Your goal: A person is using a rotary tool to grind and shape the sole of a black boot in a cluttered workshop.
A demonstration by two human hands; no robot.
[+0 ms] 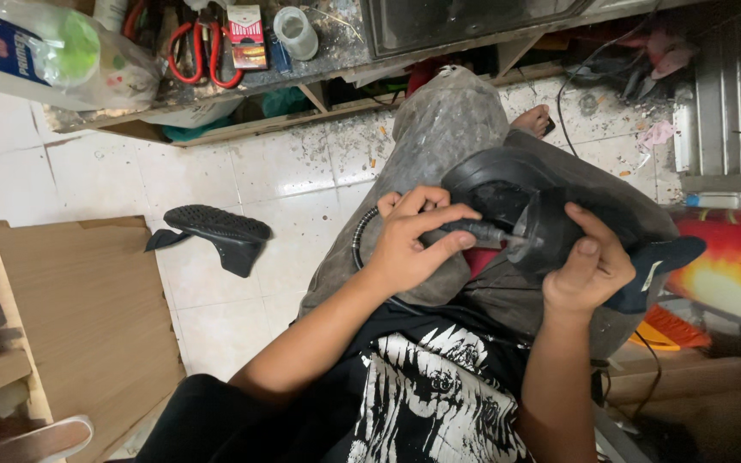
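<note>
Head view: the left hand (409, 240) grips a screwdriver (465, 230) at the lap, its tip on what looks like a black motor (546, 231). The right hand (589, 270) clasps the motor; keep it steady.

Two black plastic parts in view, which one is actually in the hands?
The round black part on the lap: right hand grips it, left hand holds a black-handled tool against it. The ribbed black piece lies untouched on the floor tiles.

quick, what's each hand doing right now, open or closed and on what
Left hand: closed on the black screwdriver handle.
Right hand: closed around the round black plastic part on the lap.
</note>
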